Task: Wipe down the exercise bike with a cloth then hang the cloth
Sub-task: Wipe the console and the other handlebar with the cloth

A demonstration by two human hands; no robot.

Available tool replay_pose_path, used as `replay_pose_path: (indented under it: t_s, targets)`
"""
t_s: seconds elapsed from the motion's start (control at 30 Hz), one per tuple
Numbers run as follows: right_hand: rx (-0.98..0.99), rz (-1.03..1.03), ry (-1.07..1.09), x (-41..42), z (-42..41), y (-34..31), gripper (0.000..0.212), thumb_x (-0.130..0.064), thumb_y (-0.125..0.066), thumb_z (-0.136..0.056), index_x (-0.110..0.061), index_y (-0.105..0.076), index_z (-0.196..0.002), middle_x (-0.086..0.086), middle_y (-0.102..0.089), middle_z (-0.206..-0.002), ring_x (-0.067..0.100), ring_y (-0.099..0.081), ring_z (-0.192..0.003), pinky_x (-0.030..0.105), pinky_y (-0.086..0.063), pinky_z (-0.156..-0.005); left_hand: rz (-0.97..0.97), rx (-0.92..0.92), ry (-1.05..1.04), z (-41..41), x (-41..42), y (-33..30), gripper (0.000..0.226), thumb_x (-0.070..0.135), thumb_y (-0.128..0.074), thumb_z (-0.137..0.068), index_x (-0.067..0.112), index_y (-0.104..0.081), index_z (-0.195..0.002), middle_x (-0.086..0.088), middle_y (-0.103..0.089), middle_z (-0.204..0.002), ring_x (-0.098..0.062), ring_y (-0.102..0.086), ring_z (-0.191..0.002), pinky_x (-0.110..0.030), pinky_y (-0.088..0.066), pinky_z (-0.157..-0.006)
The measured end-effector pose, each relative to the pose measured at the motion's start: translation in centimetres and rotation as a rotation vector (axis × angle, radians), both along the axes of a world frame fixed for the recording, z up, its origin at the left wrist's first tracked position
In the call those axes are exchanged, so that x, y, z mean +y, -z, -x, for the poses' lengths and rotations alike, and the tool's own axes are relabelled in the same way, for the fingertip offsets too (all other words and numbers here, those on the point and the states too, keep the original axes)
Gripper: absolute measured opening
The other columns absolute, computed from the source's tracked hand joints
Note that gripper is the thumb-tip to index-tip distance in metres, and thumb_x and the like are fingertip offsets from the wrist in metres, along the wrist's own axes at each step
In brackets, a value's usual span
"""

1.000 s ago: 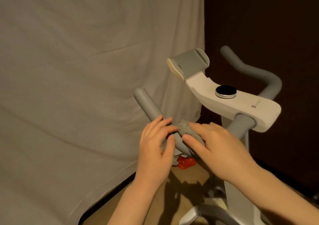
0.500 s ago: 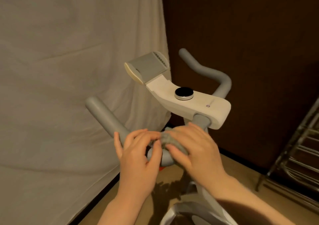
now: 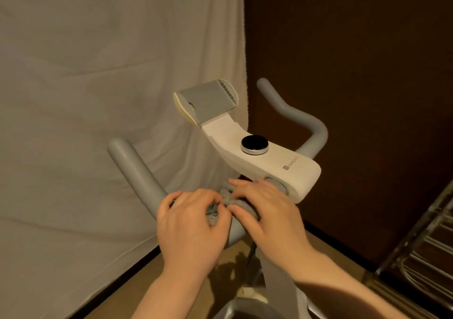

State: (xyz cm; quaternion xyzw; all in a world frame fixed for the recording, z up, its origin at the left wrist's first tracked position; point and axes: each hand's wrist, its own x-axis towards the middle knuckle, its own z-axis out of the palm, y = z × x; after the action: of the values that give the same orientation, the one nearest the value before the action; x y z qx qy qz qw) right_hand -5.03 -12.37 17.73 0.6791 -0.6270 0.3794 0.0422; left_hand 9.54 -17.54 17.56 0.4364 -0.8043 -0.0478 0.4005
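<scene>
Exercise bike point(image 3: 259, 157): white console with black round dial point(image 3: 254, 143), grey phone holder point(image 3: 207, 100), grey handlebars. Cloth point(image 3: 221, 204): grey, bunched on the left handlebar point(image 3: 137, 171) near the console, between both hands. Left hand point(image 3: 191, 230): fingers curled, pinching the cloth. Right hand point(image 3: 267, 214): fingers curved over the cloth, gripping it against the bar. Backdrop: pale sheet point(image 3: 98, 98), dark wall point(image 3: 355, 61). Metal rack point(image 3: 421, 257) at right.

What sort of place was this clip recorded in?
Probably a home room or makeshift recording space: an exercise bike stands by a hung white sheet, a dark wall and a metal rack.
</scene>
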Motion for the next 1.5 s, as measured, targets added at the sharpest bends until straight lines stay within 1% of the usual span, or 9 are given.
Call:
replay_pose_path:
  t_s: [0.13,0.3,0.43,0.6,0.83,0.97,1.13,1.27,1.5]
  targets:
    - [-0.03,-0.055,0.042,-0.9,2.8,-1.1,0.024,-0.047,-0.061,-0.089,-0.03,-0.07,-0.104,-0.017,-0.068,-0.105,-0.003,-0.054,-0.097,0.005,-0.035,-0.081,0.03,0.034,-0.029,0.0,0.0,0.2,0.012,0.033,-0.055,-0.079,0.035,-0.066,-0.073,0.029,-0.051,-0.07,0.004,-0.049,-0.07,-0.024,-0.033,-0.085]
    - [0.068,-0.111,-0.176,-1.1,0.4,-0.8,0.032,-0.052,-0.046,-0.093,-0.032,-0.071,-0.099,-0.017,-0.07,-0.093,0.004,-0.062,-0.084,0.028,-0.05,-0.074,0.007,0.254,-0.085,0.1,0.9,1.1,0.023,0.02,-0.046,-0.08,0.026,-0.067,-0.087,0.028,-0.052,-0.074,0.005,-0.047,-0.074,-0.03,-0.036,-0.101]
    - [0.112,-0.172,-0.258,-2.4,3.2,-1.7,0.039,-0.056,-0.035,-0.095,-0.033,-0.066,-0.094,-0.015,-0.067,-0.085,0.006,-0.06,-0.079,0.031,-0.044,-0.083,-0.084,0.339,-0.057,-0.9,2.0,1.9,0.027,0.024,-0.042,-0.091,0.028,-0.065,-0.104,0.028,-0.06,-0.103,-0.001,-0.054,-0.112,-0.034,-0.022,-0.117]
    - [0.216,-0.077,-0.259,-2.8,-1.0,-1.6,0.031,-0.039,-0.039,-0.093,-0.027,-0.059,-0.072,-0.005,-0.061,-0.058,0.018,-0.058,-0.05,0.029,-0.038,-0.049,-0.108,0.253,-0.146,-1.7,3.2,2.6,0.034,0.03,-0.035,-0.101,0.024,-0.063,-0.12,0.016,-0.059,-0.129,-0.006,-0.038,-0.138,-0.042,-0.026,-0.117]
    - [0.198,-0.38,-0.719,-2.7,3.7,-3.4,0.039,-0.05,-0.027,-0.101,-0.041,-0.033,-0.138,-0.018,-0.053,-0.131,0.008,-0.054,-0.111,0.026,-0.042,-0.085,-0.138,0.102,-0.286,-1.7,3.6,2.1,0.041,0.034,-0.029,-0.102,0.022,-0.062,-0.124,0.014,-0.05,-0.142,0.0,-0.028,-0.142,-0.033,-0.022,-0.118]
    - [0.34,-0.173,-0.634,-3.8,0.0,-2.4,0.037,-0.047,-0.018,-0.101,-0.033,-0.04,-0.127,-0.007,-0.065,-0.111,0.022,-0.063,-0.094,0.036,-0.048,-0.072,-0.206,0.288,-0.262,-0.7,4.2,2.2,0.039,0.032,-0.031,-0.103,0.025,-0.055,-0.132,0.016,-0.044,-0.146,-0.001,-0.023,-0.144,-0.021,-0.022,-0.117]
    - [0.176,-0.276,-0.703,-3.0,2.6,-2.0,0.035,-0.048,-0.03,-0.099,-0.037,-0.045,-0.128,-0.021,-0.06,-0.108,0.008,-0.06,-0.09,0.028,-0.042,-0.069,-0.198,0.104,-0.264,-2.2,4.0,2.0,0.041,0.034,-0.028,-0.103,0.026,-0.054,-0.135,0.018,-0.044,-0.146,0.0,-0.023,-0.144,-0.036,-0.018,-0.12]
    - [0.219,-0.07,-0.29,-2.6,-2.3,-1.0,0.027,-0.038,-0.037,-0.091,-0.025,-0.061,-0.089,-0.005,-0.063,-0.063,0.02,-0.06,-0.051,0.028,-0.036,-0.046,-0.192,0.126,-0.211,-3.2,3.2,1.8,0.042,0.036,-0.028,-0.102,0.028,-0.054,-0.134,0.021,-0.046,-0.143,0.001,-0.024,-0.143,-0.033,-0.015,-0.12]
    - [0.082,-0.07,-0.222,-1.2,-2.6,0.0,0.034,-0.042,-0.04,-0.09,-0.03,-0.062,-0.114,-0.011,-0.066,-0.087,0.013,-0.063,-0.076,0.032,-0.049,-0.067,-0.164,-0.016,-0.011,-6.7,0.7,1.0,0.04,0.045,-0.032,-0.101,0.033,-0.058,-0.128,0.023,-0.049,-0.139,0.002,-0.028,-0.14,-0.034,-0.013,-0.12]
